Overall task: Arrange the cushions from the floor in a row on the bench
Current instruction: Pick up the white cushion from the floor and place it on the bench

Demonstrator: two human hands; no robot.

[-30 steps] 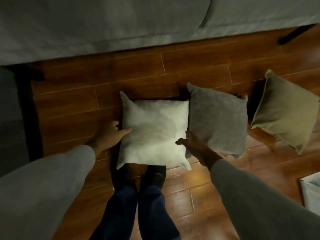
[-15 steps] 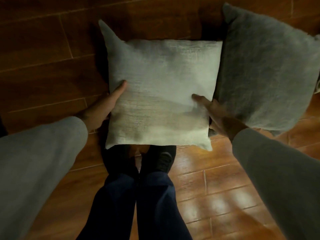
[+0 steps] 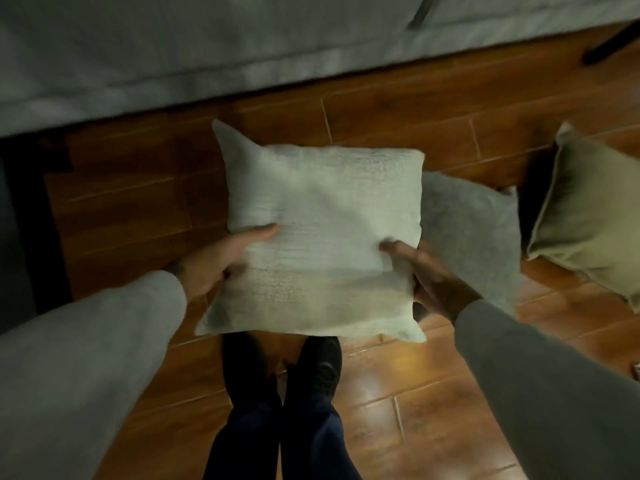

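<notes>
I hold a cream-white square cushion [image 3: 322, 237] in front of me, lifted off the wooden floor. My left hand [image 3: 218, 261] grips its left edge, thumb on top. Its right edge is clasped by my right hand [image 3: 426, 275]. A grey cushion [image 3: 471, 230] lies on the floor just right of it, partly hidden behind the white one. Farther right an olive-green cushion [image 3: 588, 216] lies on the floor. The grey upholstered bench [image 3: 207, 46] runs across the top of the view.
My feet in dark shoes [image 3: 284, 368] stand on the floor under the held cushion. A black bench leg [image 3: 609, 43] shows at top right and a dark upright edge [image 3: 20, 220] at far left. A white object's corner [image 3: 635, 370] peeks in at right.
Both hands closed on the white cushion and raised it off the floor. The view dipped down to the cushion, then rose so the bench and the olive cushion show again.
</notes>
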